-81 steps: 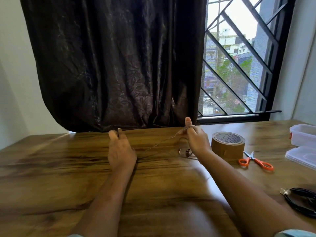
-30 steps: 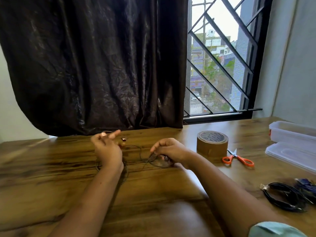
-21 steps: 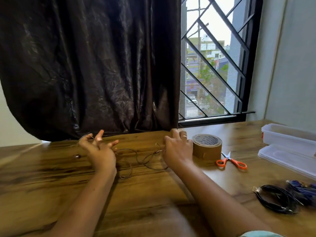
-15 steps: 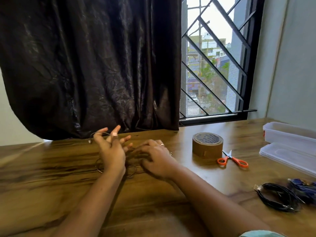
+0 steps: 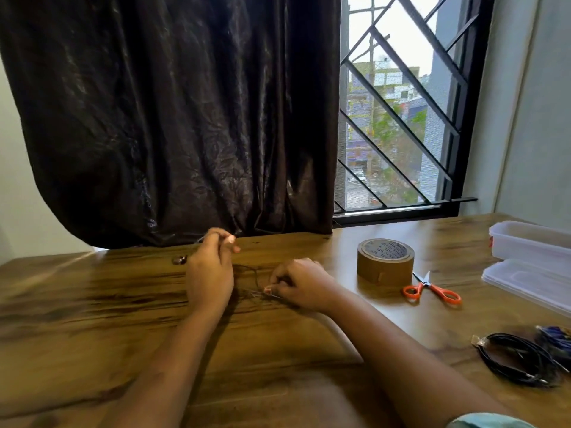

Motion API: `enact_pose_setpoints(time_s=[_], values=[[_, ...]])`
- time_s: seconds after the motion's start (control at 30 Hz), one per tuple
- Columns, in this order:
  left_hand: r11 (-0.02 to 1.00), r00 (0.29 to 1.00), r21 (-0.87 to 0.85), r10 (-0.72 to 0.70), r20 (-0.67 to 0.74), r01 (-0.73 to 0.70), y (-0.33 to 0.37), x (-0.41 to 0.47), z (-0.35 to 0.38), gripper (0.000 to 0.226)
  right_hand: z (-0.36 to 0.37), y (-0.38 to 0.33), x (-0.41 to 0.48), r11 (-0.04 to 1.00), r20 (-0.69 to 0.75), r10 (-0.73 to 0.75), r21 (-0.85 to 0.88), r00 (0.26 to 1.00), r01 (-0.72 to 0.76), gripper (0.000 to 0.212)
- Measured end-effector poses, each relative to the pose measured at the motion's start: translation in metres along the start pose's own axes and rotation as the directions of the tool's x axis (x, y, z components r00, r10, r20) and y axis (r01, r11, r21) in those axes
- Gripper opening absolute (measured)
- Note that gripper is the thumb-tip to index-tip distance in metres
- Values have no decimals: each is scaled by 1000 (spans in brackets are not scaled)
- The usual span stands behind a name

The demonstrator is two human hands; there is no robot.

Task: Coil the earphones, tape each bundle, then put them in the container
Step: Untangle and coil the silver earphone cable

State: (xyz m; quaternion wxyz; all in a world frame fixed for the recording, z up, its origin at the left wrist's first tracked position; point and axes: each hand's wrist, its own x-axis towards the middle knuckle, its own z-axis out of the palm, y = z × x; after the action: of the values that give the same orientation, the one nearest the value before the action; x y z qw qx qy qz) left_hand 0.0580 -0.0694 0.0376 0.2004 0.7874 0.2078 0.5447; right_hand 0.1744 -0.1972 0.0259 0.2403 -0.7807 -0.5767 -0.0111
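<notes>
**Inspector:** Location of the earphone wire (image 5: 252,278)?

**Assessor:** Centre of the table (image 5: 92,319), between both hands. 1 earbud (image 5: 179,260) lies on the wood just left of the left hand (image 5: 210,273).

**Inspector:** Grip?

**Assessor:** Left hand: fingers curled, pinching the wire at its raised fingertips on the far side. Right hand (image 5: 301,285): thumb and forefinger pinching the wire low, near the wood.

**Inspector:** Axis?

**Assessor:** The wire runs far-left to near-right between the 2 pinches. Loose loops appear to lie beneath; blur hides their count.

**Inspector:** Surroundings?

**Assessor:** Tape roll (image 5: 384,261) lies flat, right of the right hand. Scissors (image 5: 431,287) sit just beside it, blades pointing toward the window. Container (image 5: 531,242) and lid (image 5: 531,282) are at the right edge, well apart from the hands. 1 black coiled bundle (image 5: 519,359) lies near-right.
</notes>
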Motion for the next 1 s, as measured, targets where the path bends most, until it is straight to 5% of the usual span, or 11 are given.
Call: enact_pose_setpoints(time_s=[0.17, 0.27, 0.33, 0.5, 0.6, 0.67, 0.83, 1.0], values=[[834, 948, 551, -139, 285, -43, 10, -8, -1, 38, 1, -2, 3, 988, -88, -28, 152, 996, 42, 17], [741, 906, 670, -311, 288, 42, 15, -9, -4, 47, 0, -2, 4, 951, -235, 3, 301, 972, 70, 20], [733, 920, 679, -293, 262, 40, 20, -9, -5, 49, 1, -3, 2, 884, -235, 52, 463, 971, 65, 20], [770, 984, 625, 21, 175, -127, 30, -8, -6, 59, 0, -6, 1, 895, -314, 18, 428, 949, 124, 15], [899, 933, 279, 283, 224, -339, 35, -9, 1, 30, 2, -5, 1, 924, -362, -8, 353, 932, 145, 12], [971, 913, -11, 229, 338, -240, 39, -11, 4, 15, 4, -2, 1, 950, -387, 5, 289, 922, 116, 13], [979, 898, -204, 94, 429, -5, 24, -11, 13, 17, 1, 1, 2, 889, -429, 80, 439, 900, 131, 12], [992, 863, -119, 93, 496, -39, 23, -8, 11, 25, 3, 0, 0, 820, -415, 100, 549, 904, 161, 17]])
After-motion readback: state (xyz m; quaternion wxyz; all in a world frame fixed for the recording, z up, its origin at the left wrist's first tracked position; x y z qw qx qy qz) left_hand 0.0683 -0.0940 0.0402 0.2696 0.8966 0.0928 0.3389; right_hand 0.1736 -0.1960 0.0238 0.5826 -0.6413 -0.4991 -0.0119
